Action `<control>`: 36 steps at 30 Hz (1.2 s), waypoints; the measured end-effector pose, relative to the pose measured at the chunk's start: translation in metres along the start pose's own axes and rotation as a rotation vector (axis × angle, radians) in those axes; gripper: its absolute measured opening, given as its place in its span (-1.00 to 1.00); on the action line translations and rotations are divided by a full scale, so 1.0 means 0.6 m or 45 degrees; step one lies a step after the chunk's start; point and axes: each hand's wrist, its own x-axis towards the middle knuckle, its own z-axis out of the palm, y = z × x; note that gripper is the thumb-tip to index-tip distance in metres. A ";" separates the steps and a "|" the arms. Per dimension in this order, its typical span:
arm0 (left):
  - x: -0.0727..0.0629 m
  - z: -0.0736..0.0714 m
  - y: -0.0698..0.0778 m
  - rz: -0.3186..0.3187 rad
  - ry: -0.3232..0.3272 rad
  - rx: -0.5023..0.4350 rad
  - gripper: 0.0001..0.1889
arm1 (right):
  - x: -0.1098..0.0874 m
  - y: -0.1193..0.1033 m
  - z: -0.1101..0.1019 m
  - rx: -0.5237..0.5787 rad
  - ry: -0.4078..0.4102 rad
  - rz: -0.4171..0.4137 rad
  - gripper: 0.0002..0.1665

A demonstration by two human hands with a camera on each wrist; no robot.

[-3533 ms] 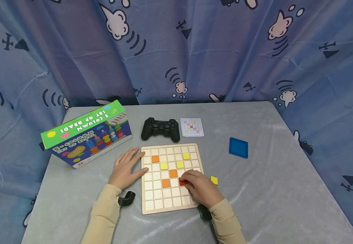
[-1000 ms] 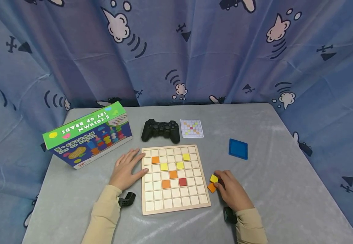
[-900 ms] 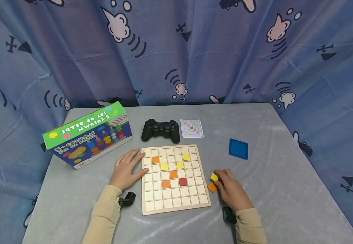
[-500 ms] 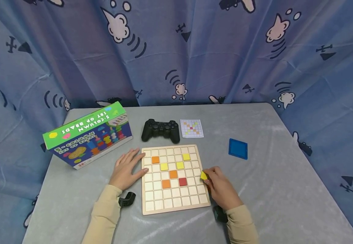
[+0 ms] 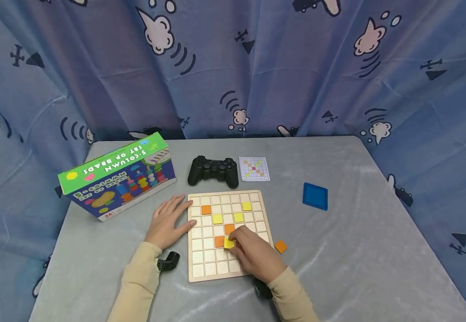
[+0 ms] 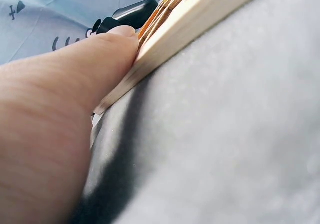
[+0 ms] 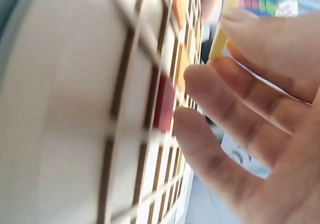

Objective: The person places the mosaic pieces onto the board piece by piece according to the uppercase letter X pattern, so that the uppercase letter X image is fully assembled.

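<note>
A wooden grid board lies on the table with several orange and yellow square tiles in its cells. My right hand pinches a yellow tile between thumb and fingertips over the board, just right of a set orange tile. In the right wrist view a red tile sits in the board below the fingers; the head view hides it behind the hand. My left hand rests at the board's left edge with fingers extended, its thumb touching the rim in the left wrist view.
One orange tile lies on the table right of the board. Behind the board are a black game controller and a pattern card. A blue tray lies back right, a bead-set box back left.
My right hand has picked up the yellow tile from the table right of the board and carried it left over the grid. The orange tile stays behind. The left hand keeps its place.
</note>
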 end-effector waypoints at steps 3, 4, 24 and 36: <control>0.000 0.000 0.000 -0.005 0.000 0.002 -0.33 | 0.006 -0.015 0.008 0.017 -0.036 -0.046 -0.78; 0.000 0.000 0.000 -0.007 -0.002 0.002 -0.33 | 0.008 -0.020 0.011 0.020 -0.053 -0.058 -0.79; -0.001 0.001 -0.004 -0.001 0.012 -0.004 -0.33 | 0.024 -0.047 0.046 0.018 -0.167 -0.118 -0.82; 0.002 0.004 -0.006 0.009 0.021 -0.009 -0.34 | 0.026 -0.042 0.045 0.067 -0.144 -0.136 -0.79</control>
